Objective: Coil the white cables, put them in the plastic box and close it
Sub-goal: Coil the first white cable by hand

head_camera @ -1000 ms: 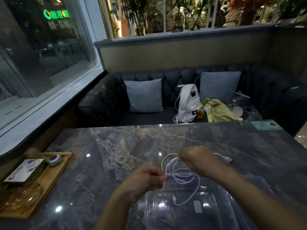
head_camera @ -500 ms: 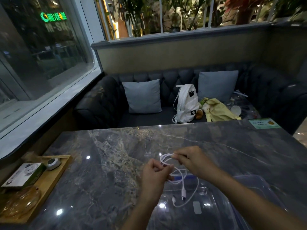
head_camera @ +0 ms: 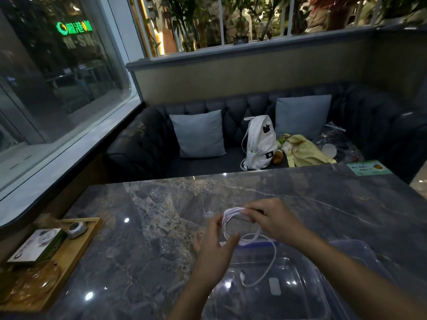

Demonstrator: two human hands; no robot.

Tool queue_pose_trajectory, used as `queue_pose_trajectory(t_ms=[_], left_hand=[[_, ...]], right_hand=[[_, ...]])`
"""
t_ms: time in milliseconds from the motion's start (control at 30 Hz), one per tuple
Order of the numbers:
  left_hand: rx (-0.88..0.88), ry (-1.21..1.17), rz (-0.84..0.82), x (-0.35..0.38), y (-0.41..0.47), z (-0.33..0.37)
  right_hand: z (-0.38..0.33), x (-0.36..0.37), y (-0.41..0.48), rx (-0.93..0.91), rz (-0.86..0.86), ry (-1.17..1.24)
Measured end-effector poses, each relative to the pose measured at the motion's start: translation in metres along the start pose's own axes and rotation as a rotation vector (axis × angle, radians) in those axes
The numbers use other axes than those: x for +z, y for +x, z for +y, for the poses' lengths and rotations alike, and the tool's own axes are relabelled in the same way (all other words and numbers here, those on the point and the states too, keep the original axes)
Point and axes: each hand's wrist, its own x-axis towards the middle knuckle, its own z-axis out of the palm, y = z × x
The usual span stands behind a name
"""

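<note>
A white cable [head_camera: 233, 218] is wound in a small coil above the dark marble table [head_camera: 161, 227]. My right hand [head_camera: 265, 218] pinches the top of the coil between thumb and fingers. My left hand [head_camera: 215, 248] is just left of the coil with fingers spread and relaxed, touching its lower edge. A loose tail of the cable hangs down in a loop, and its plug end [head_camera: 242, 274] dangles over the clear plastic box [head_camera: 300, 285], which sits at the table's near edge with a blue rim.
A wooden tray [head_camera: 69, 255] at the left holds a small box, a round gadget and a glass dish. A green card [head_camera: 367, 167] lies at the table's far right. Behind the table, a dark sofa carries cushions, a white backpack [head_camera: 260, 144] and a yellow bag.
My left hand has let go of the cable and opened. The coil is tighter and higher under my right hand, and the loose tail hangs lower over the box.
</note>
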Motion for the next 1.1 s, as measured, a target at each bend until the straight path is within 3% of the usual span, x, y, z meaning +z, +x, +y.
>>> queue_pose_trajectory(t_ms=[100, 267, 333, 400, 533, 700, 867, 933, 1000, 1033, 1100], left_hand=[[0.160, 0.370, 0.063, 0.000, -0.001, -0.004], [0.209, 0.532, 0.159, -0.005, 0.002, -0.006], [0.195, 0.557, 0.226, -0.005, 0.005, -0.006], [0.103, 0.484, 0.248, -0.006, 0.006, -0.005], [-0.072, -0.071, 0.209, -0.002, 0.006, 0.003], [-0.298, -0.539, 0.145, 0.000, 0.009, 0.005], [-0.339, -0.685, 0.103, -0.005, 0.008, -0.002], [-0.371, -0.668, 0.312, -0.006, 0.000, -0.004], [-0.233, -0.521, 0.604, -0.010, -0.012, 0.000], [-0.131, -0.468, 0.646, -0.011, -0.018, 0.001], [-0.111, -0.487, 0.447, -0.009, -0.023, 0.007]], right_hand=[[0.005, -0.006, -0.001, -0.008, -0.014, -0.020], [0.011, -0.017, -0.009, -0.084, -0.211, -0.109], [0.015, -0.018, -0.011, -0.159, -0.175, -0.239], [0.016, -0.018, -0.013, -0.204, -0.082, -0.294], [0.011, -0.005, -0.019, -0.198, 0.063, -0.289], [0.007, 0.005, -0.027, -0.174, 0.153, -0.307], [0.005, 0.004, -0.028, -0.206, 0.221, -0.426], [0.008, 0.004, -0.028, -0.203, 0.239, -0.458], [0.011, 0.003, -0.029, -0.207, 0.267, -0.481], [0.012, 0.003, -0.029, -0.212, 0.279, -0.484], [0.013, 0.005, -0.028, -0.234, 0.287, -0.488]])
